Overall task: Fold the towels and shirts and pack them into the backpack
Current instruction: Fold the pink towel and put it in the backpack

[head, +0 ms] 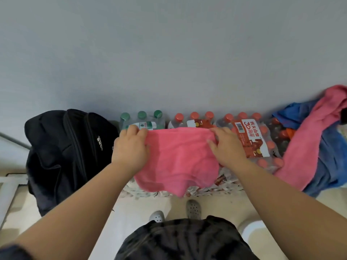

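Pink terry cloth fills the middle of the view: a pink towel (178, 156) lies spread over shrink-wrapped packs of water bottles stacked against a grey wall (169, 53). Its wider span runs left to right, parallel to the wall. Its far edge is pulled taut between the person's two hands, and its near edge sags in a rounded lobe over the front of the packs, toward the person's feet.

The left hand (131, 147) grips the far left corner, fingers curled over the hem. The right hand (227, 147) grips the far right corner, fingers hooked over the edge and thumb lying on the cloth.

A black backpack (65, 147) stands just left of the towel, beside the green-capped bottles (142, 119), its zipped face turned to the camera. Red-capped bottles (249, 136) show at the towel's right. Further right lies a heap of laundry, a second pink cloth (309, 147) draped across blue garments (330, 156).
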Demonstrator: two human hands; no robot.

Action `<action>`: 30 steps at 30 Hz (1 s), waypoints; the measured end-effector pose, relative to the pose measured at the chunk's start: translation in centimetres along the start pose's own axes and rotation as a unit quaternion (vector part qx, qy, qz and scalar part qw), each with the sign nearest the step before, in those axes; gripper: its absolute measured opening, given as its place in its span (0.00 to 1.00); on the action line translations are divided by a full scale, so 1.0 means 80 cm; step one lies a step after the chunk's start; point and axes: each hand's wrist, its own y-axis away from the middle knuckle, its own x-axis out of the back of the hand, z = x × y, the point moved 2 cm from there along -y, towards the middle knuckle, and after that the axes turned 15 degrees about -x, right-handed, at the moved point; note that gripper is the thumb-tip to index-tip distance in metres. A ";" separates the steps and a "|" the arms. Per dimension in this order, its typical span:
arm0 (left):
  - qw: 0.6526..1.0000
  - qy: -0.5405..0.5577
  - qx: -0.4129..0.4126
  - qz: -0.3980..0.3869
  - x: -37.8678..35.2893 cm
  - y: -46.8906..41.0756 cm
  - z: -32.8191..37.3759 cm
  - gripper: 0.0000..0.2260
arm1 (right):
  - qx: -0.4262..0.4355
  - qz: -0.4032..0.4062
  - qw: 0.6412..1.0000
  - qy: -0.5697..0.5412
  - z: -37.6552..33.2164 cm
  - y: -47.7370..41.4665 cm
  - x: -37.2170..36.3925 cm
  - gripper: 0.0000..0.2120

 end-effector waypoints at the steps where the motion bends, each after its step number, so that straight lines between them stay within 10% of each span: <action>1: 1.000 -0.003 0.007 -0.016 -0.001 -0.008 -0.004 0.21 | -0.014 -0.010 1.000 0.002 0.000 -0.008 0.000 0.19; 15: 0.981 0.185 0.047 0.019 0.013 -0.019 -0.025 0.07 | -0.025 0.005 0.988 -0.153 -0.007 -0.029 -0.001 0.02; 23: 0.903 0.425 0.025 0.059 0.056 0.030 -0.021 0.12 | -0.066 -0.106 0.906 -0.404 0.018 0.040 0.054 0.10; 30: 0.916 0.400 -0.022 0.028 0.079 0.066 -0.004 0.06 | -0.062 -0.212 0.810 -0.544 0.040 0.095 0.084 0.09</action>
